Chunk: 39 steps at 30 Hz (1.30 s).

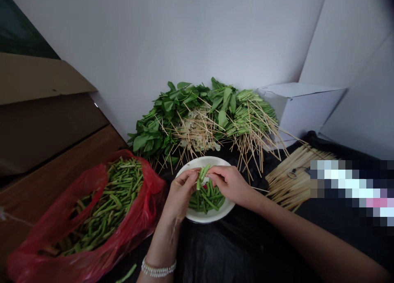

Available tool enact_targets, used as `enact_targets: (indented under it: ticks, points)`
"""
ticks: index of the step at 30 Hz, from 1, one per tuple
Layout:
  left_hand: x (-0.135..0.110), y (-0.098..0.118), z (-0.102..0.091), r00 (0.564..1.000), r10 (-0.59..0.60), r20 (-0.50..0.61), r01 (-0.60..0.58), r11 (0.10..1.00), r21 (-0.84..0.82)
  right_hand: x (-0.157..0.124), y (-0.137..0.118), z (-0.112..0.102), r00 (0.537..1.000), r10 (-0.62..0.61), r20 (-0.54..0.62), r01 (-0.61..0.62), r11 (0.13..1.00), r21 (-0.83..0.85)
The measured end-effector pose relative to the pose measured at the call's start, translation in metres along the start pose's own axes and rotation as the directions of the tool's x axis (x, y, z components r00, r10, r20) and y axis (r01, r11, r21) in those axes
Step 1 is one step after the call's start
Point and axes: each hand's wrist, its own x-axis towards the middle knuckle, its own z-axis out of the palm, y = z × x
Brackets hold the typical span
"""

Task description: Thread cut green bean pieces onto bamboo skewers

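Pale walls are standing behind the white bowl, and beneath it we are seeing a dark, glossy sheet covering the surface. Over the bowl, our left grip is holding a few short green bean pieces between thumb and fingers. Our right grip is meeting these pieces from the right side of the bowl, its thumb and fingertips pinching narrowly together; we cannot tell exactly what is lying between them. More bean pieces are resting inside the bowl, below both grips. White beads are circling our left wrist, nearer to us than the bowl.

Left of the bowl, a red plastic bag is gaping around heaped green beans. Beyond the bowl, leafy greens are piling up by the wall, with wooden skewers crossing a whitish bunch among them. Beyond the bowl and to its right, skewered green stalks are lying stacked, and a white box is standing farther right. Right of the bowl, bare sticks are lying spread out, a metal ring handle showing on top.
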Motion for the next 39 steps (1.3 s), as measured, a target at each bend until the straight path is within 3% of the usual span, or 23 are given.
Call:
enact_targets:
  ticks: [3, 15, 19, 23, 26, 31, 34, 39]
  points:
    - [-0.001, 0.004, -0.001, 1.000, -0.012, -0.012, 0.013, 0.997, 0.081, 0.002, 0.001, -0.003, 0.999, 0.021, -0.035, -0.021, 1.000, -0.001]
    - [0.002, -0.003, -0.001, 0.975, 0.221, 0.029, -0.214, 0.888, 0.408, 0.002, 0.003, -0.008, 0.999, 0.041, -0.008, -0.041, 0.999, 0.004]
    - [0.002, -0.003, -0.001, 0.975, 0.214, 0.058, -0.219, 0.891, 0.396, 0.003, 0.003, -0.009, 0.999, 0.053, 0.005, -0.053, 0.999, 0.012]
    - [0.003, -0.007, -0.002, 0.977, 0.192, 0.097, -0.215, 0.875, 0.434, 0.005, 0.005, -0.013, 0.995, 0.052, -0.079, -0.051, 0.999, 0.017]
    - [0.002, -0.012, -0.005, 0.960, 0.204, 0.193, -0.280, 0.749, 0.600, 0.007, 0.008, -0.017, 0.983, 0.075, -0.166, -0.073, 0.997, 0.019]
    - [-0.006, -0.012, -0.004, 0.875, 0.080, 0.477, -0.468, 0.391, 0.792, 0.008, 0.009, -0.017, 0.984, 0.064, -0.164, -0.062, 0.998, 0.020]
    - [-0.009, -0.010, -0.002, 0.865, 0.029, 0.502, -0.491, 0.267, 0.830, 0.007, 0.009, -0.014, 0.988, 0.069, -0.140, -0.065, 0.997, 0.031]
    - [-0.009, -0.013, 0.001, 0.886, 0.026, 0.462, -0.457, 0.204, 0.866, 0.007, 0.009, -0.013, 0.988, 0.072, -0.134, -0.068, 0.997, 0.038]
